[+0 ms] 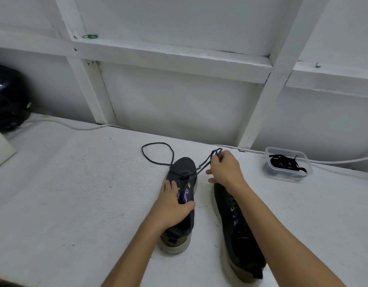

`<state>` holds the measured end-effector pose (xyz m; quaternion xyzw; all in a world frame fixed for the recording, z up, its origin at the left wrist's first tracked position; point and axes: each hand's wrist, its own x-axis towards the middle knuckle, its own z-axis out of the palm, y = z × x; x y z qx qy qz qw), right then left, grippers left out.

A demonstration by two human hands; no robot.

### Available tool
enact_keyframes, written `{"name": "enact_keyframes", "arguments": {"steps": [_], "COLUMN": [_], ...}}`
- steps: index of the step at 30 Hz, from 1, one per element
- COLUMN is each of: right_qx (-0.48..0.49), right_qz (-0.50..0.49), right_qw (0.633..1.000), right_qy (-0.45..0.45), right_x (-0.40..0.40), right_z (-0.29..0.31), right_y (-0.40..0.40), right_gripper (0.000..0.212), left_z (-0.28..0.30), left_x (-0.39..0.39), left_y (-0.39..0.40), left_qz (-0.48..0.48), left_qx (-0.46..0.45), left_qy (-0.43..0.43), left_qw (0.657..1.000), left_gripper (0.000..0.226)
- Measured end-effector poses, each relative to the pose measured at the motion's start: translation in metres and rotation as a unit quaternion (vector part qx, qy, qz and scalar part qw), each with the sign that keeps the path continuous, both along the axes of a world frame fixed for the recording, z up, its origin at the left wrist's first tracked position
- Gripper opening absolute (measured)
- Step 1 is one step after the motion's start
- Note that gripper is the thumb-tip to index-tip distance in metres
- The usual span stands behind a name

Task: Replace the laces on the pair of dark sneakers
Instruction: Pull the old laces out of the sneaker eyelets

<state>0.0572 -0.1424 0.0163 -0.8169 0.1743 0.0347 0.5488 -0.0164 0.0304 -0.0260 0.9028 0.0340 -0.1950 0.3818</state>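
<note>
Both hands work: my left hand (pixel 171 206) presses the shoe (pixel 180 195) flat; my right hand (pixel 225 170) pinches the limp, light lace (pixel 206 162) near its end.

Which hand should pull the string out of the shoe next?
The right hand, probably. It already pinches the dark lace, which runs taut from the left sneaker's eyelets. The left hand lies on that sneaker, steadying it.
</note>
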Motion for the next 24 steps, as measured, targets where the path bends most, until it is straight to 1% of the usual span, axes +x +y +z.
{"name": "enact_keyframes", "arguments": {"steps": [2, 4, 5, 6, 9, 11, 13, 16, 18, 20, 22, 24], "right_qx": [-0.018, -0.036, -0.035, -0.028, -0.028, -0.043, -0.036, 0.018, 0.015, -0.033, -0.108, -0.168], "right_qz": [0.030, 0.113, 0.151, 0.173, 0.170, 0.179, 0.186, 0.140, 0.118, 0.106, 0.120, 0.141], "right_qw": [0.998, 0.988, 0.982, 0.978, 0.981, 0.979, 0.978, 0.986, 0.988, 0.988, 0.981, 0.971], "right_qy": [0.043, 0.097, 0.110, 0.109, 0.087, 0.086, 0.089, 0.091, 0.101, 0.107, 0.106, 0.098], "right_x": [-0.004, -0.009, -0.012, -0.014, -0.016, -0.014, -0.012, -0.009, -0.008, -0.008, -0.012, -0.019], "right_z": [-0.001, -0.004, -0.006, -0.008, -0.014, -0.014, -0.012, -0.005, -0.002, -0.001, 0.003, 0.005], "right_y": [-0.001, 0.000, 0.003, 0.006, 0.016, 0.020, 0.021, 0.014, 0.008, 0.003, 0.000, -0.001], "right_gripper": [0.021, 0.034, 0.037, 0.036, 0.026, 0.023, 0.019, 0.014, 0.017, 0.029, 0.038, 0.039], "left_z": [0.000, 0.000, 0.000, 0.001, 0.002, 0.002, 0.003, 0.004, 0.005, 0.006, 0.008, 0.010], "left_x": [0.000, 0.000, 0.000, 0.000, 0.001, 0.000, 0.000, -0.001, -0.001, -0.002, -0.001, 0.001], "left_y": [0.001, 0.001, 0.002, 0.002, 0.002, 0.002, 0.001, 0.000, 0.000, 0.001, 0.005, 0.014], "left_qz": [0.000, -0.001, -0.002, -0.003, -0.003, -0.003, -0.002, 0.000, -0.002, -0.006, -0.005, 0.004], "left_qx": [-0.001, -0.003, -0.003, -0.002, 0.000, -0.002, -0.008, -0.006, -0.005, -0.008, -0.020, -0.047], "left_qy": [0.000, -0.002, -0.003, -0.004, 0.001, 0.006, 0.007, 0.008, 0.011, 0.014, 0.023, 0.036], "left_qw": [1.000, 1.000, 1.000, 1.000, 1.000, 1.000, 1.000, 1.000, 1.000, 1.000, 1.000, 0.998], "left_gripper": [0.102, 0.100, 0.099, 0.098, 0.099, 0.102, 0.103, 0.103, 0.104, 0.107, 0.115, 0.117]}}
